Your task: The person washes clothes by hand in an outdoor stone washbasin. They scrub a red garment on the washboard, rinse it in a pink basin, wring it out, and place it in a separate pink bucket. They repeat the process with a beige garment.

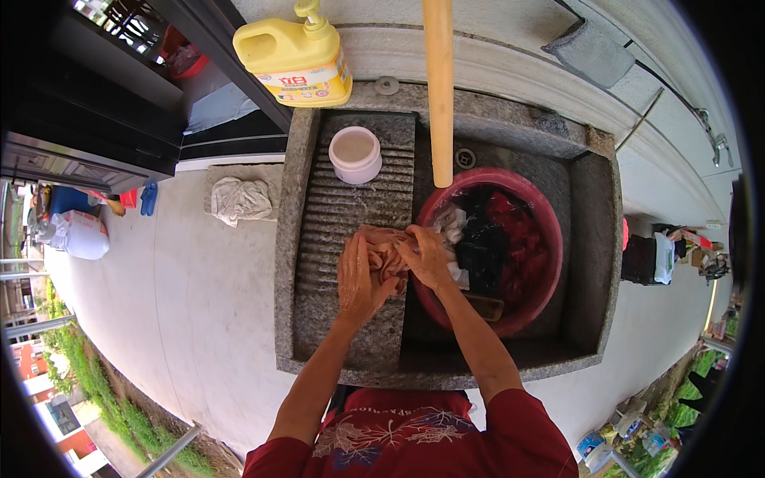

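A bunched, wet-looking brown cloth (385, 248) lies on the ribbed stone washboard (317, 231) at the left of a stone sink. My left hand (360, 279) presses on its near left side, fingers curled against the folds. From the right, my right hand (426, 256) grips the cloth's edge with bent fingers. Just right of that hand, a red basin (550, 287) stands in the sink. Dark and red clothes (510, 235) soak in its water, with a pale cloth (452, 225) at the left rim. A brown block-shaped thing (483, 307) rests at the basin's near side.
A pink-white tub (355, 154) sits on the far part of the washboard. On the back ledge stands a yellow pump jug (295, 60). A wooden pole (439, 95) reaches over the sink near the drain (466, 158). Left of the sink lies a whitish rag (241, 200).
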A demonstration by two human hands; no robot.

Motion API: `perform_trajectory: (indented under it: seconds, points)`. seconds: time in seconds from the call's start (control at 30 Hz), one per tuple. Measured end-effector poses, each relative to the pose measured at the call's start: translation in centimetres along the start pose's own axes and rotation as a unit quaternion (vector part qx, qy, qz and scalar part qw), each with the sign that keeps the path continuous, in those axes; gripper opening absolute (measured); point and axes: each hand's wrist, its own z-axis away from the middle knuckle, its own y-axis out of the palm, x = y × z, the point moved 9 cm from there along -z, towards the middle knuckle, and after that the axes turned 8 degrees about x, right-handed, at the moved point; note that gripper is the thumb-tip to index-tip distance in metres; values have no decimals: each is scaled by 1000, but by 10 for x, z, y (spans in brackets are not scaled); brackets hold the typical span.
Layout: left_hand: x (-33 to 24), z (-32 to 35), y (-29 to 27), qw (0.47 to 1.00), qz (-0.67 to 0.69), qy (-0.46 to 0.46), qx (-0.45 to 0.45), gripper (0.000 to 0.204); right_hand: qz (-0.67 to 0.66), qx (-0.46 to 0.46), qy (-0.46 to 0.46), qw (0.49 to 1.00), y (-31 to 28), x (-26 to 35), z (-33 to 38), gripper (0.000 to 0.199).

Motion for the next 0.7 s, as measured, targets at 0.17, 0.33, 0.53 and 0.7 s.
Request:
perform_trajectory:
  seconds: [0.17, 0.33, 0.53, 0.7]
  points:
    - [21, 36, 1, 987, -131, -50, 75, 77, 11, -6, -125, 992, 31, 92, 33, 18]
    - [34, 33, 15, 973, -160, -78, 147, 67, 82, 33, -140, 986, 73, 79, -15, 17]
    - [43, 39, 15, 987, -71, -80, 117, 69, 177, -66, 13, 982, 44, 59, -51, 27]
    - [28, 48, -3, 986, -140, 29, 90, 71, 63, -26, -169, 983, 64, 124, 43, 17]
